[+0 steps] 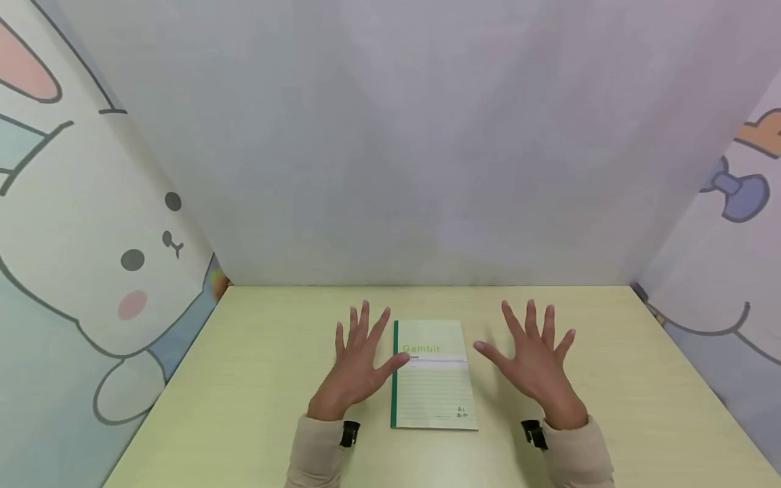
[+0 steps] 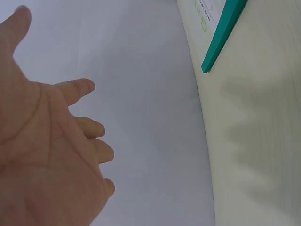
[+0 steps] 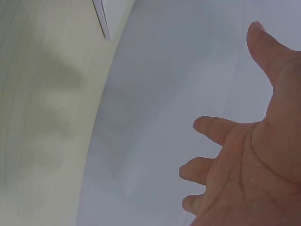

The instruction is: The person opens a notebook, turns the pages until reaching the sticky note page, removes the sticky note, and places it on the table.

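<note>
A notebook point(image 1: 434, 393) with a pale lined cover, a green spine and the word "Gambit" lies closed on the table. To its left my left hand point(image 1: 354, 369) hovers with fingers spread, its thumb over the notebook's left edge in the head view. My right hand point(image 1: 537, 366) is held up on the other side, fingers also spread, apart from the notebook. Both palms hold nothing. In the left wrist view the green spine point(image 2: 223, 35) shows beyond the hand; the right wrist view catches only a corner of the notebook point(image 3: 113, 16).
The pale wooden table point(image 1: 256, 379) runs back to a plain light wall point(image 1: 427, 169). Side panels with cartoon animals, the left one point(image 1: 91, 271) and the right one point(image 1: 732, 285), flank it. Hand shadows fall on the tabletop.
</note>
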{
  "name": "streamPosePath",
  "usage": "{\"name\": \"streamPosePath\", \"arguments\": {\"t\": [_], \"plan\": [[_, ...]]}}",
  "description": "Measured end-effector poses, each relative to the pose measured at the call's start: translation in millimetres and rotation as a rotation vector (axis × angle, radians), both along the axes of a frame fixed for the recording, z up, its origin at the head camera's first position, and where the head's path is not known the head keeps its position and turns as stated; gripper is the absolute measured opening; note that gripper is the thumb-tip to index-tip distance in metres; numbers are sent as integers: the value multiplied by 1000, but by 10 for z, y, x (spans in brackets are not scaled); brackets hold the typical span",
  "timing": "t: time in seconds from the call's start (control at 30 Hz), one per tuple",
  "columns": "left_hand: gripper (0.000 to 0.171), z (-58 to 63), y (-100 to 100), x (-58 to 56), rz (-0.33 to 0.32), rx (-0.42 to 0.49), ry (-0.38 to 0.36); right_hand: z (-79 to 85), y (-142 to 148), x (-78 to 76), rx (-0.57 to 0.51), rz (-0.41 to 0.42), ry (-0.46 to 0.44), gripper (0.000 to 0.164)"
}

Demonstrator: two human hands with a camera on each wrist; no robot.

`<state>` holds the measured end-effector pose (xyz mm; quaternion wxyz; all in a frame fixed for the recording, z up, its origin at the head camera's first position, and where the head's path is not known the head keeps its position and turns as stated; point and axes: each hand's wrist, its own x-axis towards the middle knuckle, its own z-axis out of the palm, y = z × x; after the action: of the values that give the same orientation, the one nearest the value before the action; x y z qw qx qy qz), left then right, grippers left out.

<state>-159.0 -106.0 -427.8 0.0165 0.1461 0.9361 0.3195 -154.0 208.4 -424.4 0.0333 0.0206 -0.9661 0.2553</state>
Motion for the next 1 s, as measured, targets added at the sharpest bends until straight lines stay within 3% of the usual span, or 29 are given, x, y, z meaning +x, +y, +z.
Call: {"name": "streamPosePath", "arguments": {"t": [0.23, 0.37, 0.67, 1.0], "plan": [[87, -38, 55, 14, -55, 3, -28, -64, -51, 21, -66, 160, -76, 95], [88, -79, 107, 17, -89, -25, -34, -91, -131, 55, -87, 243, -122, 103], [81, -89, 145, 19, -133, -30, -86, -100, -218, 71, -137, 320, -149, 122], [82, -108, 201, 32, -179, -40, -136, -139, -340, 93, -65, 384, -269, 134]]}}
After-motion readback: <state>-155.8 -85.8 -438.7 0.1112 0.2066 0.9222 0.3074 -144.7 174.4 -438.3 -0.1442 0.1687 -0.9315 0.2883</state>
